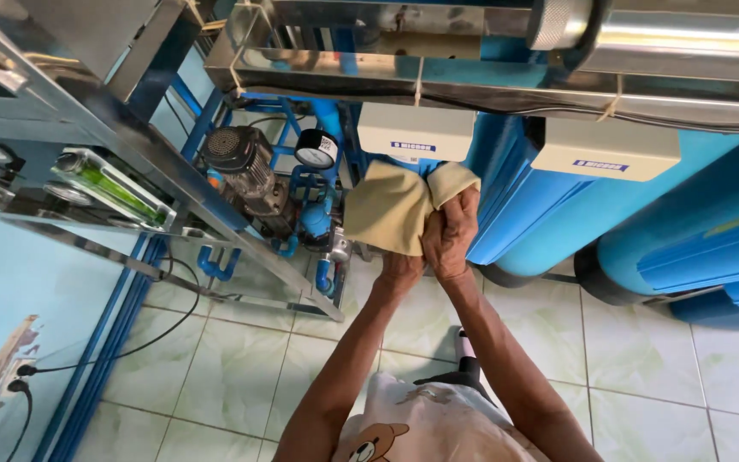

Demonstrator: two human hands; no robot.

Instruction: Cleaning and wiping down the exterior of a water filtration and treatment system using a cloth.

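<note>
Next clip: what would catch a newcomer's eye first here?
Both hands meet at centre frame, the right hand and left hand bunching a tan cloth. Behind them, large blue tanks fill the right side, and a grey pump motor with a round pressure gauge sits left of the cloth.

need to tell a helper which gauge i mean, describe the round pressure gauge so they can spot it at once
Start at the grey electric pump motor under the steel frame. Just to its right, above blue pipework, sits the pressure gauge. It is the only round white dial with a black rim, left of the yellow cloth.
</note>
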